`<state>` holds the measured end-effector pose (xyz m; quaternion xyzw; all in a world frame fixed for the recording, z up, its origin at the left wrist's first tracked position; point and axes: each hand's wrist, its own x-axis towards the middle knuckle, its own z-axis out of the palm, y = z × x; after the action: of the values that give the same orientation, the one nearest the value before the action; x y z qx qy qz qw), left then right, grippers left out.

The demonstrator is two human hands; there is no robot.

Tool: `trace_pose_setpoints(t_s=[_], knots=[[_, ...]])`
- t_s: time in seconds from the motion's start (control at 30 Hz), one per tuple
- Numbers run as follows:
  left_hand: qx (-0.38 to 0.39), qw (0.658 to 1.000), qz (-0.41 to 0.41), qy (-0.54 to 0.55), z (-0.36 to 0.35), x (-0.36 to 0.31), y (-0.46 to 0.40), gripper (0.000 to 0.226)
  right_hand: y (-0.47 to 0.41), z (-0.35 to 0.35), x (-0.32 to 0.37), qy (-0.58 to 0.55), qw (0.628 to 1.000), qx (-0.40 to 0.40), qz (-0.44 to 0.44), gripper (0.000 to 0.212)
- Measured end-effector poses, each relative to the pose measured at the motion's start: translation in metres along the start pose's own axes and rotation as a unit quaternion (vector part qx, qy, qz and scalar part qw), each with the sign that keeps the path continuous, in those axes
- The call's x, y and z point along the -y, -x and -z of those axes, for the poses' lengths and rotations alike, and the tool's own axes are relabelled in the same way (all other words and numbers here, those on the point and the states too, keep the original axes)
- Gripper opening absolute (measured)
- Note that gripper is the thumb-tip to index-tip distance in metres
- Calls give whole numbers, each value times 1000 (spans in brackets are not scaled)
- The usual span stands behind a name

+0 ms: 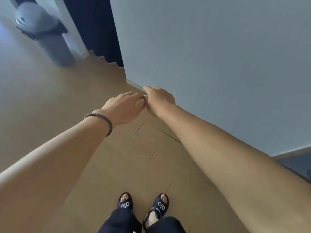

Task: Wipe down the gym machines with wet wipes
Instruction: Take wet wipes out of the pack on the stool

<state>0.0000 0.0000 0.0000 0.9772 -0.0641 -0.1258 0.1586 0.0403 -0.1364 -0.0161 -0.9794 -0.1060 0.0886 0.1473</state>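
Nearest the camera, two feet in dark open-toed sandals (143,206) with white lettering stand on the tan wood-plank floor (50,101), below dark trouser legs. Both bare arms reach forward. The left hand (125,107), with a braided grey band (102,121) on its wrist and a thin ring (128,93) on one finger, meets the right hand (159,100), fingers curled, the fingertips touching. Whether they grasp anything between them, I cannot tell; no wet wipe shows. On the right runs a pale blue-grey wall (210,56). Farther left hangs a dark navy curtain (99,31), and beyond it a blurred grey cylindrical bin (50,39).
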Motion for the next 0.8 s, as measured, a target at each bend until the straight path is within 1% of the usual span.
trace_pose_setpoints(t_s=[0.07,0.13,0.2,0.3,0.43,0.53,0.63,0.73,0.8], knots=[[3,999,32,-9,-2,20,18,39,5,-11,22,-9,1000,25,14,42],[6,997,80,-15,-6,52,50,39,15,-30,56,7,998,44,40,51],[5,992,125,-11,-11,81,87,39,29,-48,92,20,995,66,69,55],[-11,981,194,9,-16,124,152,42,51,-81,151,48,987,89,121,53],[-24,957,284,48,-33,185,255,47,93,-137,238,77,968,129,199,43],[-40,923,375,82,-49,227,341,49,136,-175,307,89,945,163,269,41],[-43,877,464,114,-66,255,426,50,185,-210,370,100,910,200,348,42],[-73,825,540,151,-85,262,502,49,237,-243,423,118,867,230,427,40],[-102,785,586,171,-100,256,548,48,275,-262,450,135,831,243,482,39]])
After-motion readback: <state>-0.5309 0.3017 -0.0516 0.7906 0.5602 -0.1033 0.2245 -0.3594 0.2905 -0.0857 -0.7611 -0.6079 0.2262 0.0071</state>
